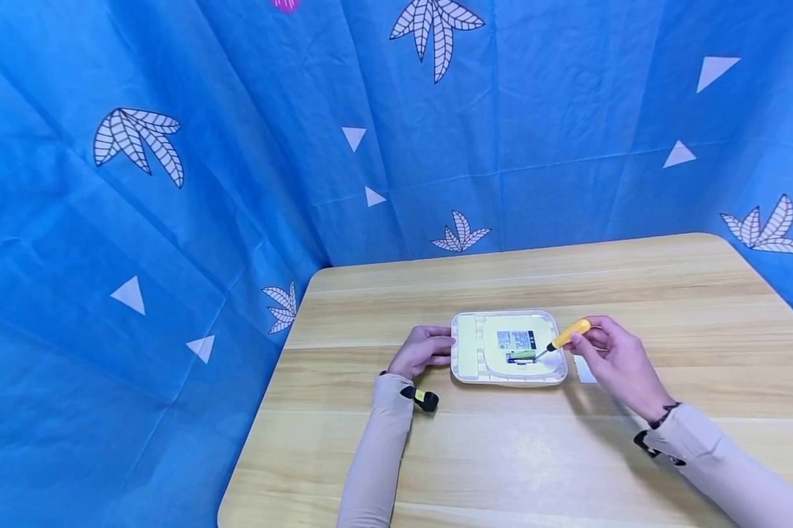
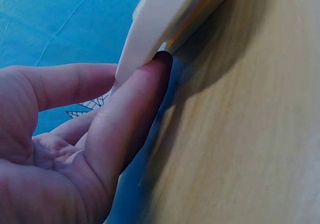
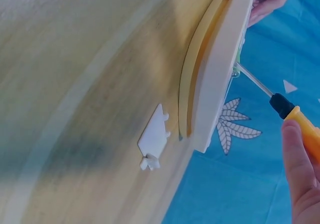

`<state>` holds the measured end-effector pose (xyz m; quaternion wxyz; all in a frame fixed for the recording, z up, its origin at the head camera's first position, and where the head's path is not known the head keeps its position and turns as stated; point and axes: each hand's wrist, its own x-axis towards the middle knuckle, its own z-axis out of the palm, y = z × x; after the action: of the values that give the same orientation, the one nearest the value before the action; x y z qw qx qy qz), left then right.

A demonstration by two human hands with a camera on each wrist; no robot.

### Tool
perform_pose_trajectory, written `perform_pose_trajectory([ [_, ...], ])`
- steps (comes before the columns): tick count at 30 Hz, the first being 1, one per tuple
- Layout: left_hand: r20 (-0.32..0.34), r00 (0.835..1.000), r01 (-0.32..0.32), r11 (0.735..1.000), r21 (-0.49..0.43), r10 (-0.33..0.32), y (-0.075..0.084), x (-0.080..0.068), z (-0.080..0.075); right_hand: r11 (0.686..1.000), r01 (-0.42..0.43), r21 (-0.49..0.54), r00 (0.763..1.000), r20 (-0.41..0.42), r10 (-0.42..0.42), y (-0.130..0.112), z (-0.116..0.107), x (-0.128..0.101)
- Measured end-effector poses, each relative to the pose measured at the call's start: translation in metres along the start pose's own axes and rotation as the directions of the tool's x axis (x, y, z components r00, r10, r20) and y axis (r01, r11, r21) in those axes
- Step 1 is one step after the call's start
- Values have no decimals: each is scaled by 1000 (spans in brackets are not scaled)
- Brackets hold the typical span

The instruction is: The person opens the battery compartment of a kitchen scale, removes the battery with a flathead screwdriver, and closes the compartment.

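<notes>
A white rounded-rectangular plastic device (image 1: 466,370) lies underside up on the table, its open battery compartment showing a green battery (image 1: 523,355). My left hand (image 1: 424,350) pinches the device's left edge between thumb and fingers, as the left wrist view shows close up. In my right hand (image 1: 613,358) is a screwdriver with a yellow handle (image 1: 570,334), held between thumb and fingers. Its thin metal shaft (image 3: 254,79) slants down into the compartment, the tip right at the battery's end.
A small white battery cover (image 3: 154,134) with tabs lies on the wooden table (image 1: 502,455), just right of the device and partly behind my right hand in the head view. A blue patterned curtain (image 1: 555,110) hangs behind the table and along its left side.
</notes>
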<state>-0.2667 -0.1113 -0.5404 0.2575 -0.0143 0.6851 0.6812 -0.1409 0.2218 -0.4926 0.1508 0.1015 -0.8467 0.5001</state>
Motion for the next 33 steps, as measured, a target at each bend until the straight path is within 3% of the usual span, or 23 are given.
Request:
perform_pose_trajectory([
  [15, -19, 1000, 6, 1000, -1, -6, -2, 3, -2, 989, 151, -1, 989, -4, -151, -8, 10, 0],
  [17, -18, 1000, 0, 1000, 2, 0, -2, 3, -2, 992, 127, 3, 992, -9, -127, -7, 10, -1],
  [20, -18, 1000, 6, 1000, -4, -6, -2, 2, -2, 999, 28, 46, 999, -29, -27, 0, 9, -3],
  [23, -17, 1000, 11, 1000, -8, -12, -3, 1, -1, 987, -73, 144, 995, -50, 81, 10, 6, -5],
  [26, -17, 1000, 7, 1000, -9, -8, -2, 1, 0, 936, -122, 330, 987, -58, 149, 20, 3, -6],
  [30, -20, 1000, 2, 1000, -15, -3, -1, 4, 1, 793, -150, 591, 976, -38, 213, 32, 0, -7],
  [33, -22, 1000, 3, 1000, -13, -4, -2, 6, 1, 699, -197, 687, 962, -3, 274, 38, -2, -9],
])
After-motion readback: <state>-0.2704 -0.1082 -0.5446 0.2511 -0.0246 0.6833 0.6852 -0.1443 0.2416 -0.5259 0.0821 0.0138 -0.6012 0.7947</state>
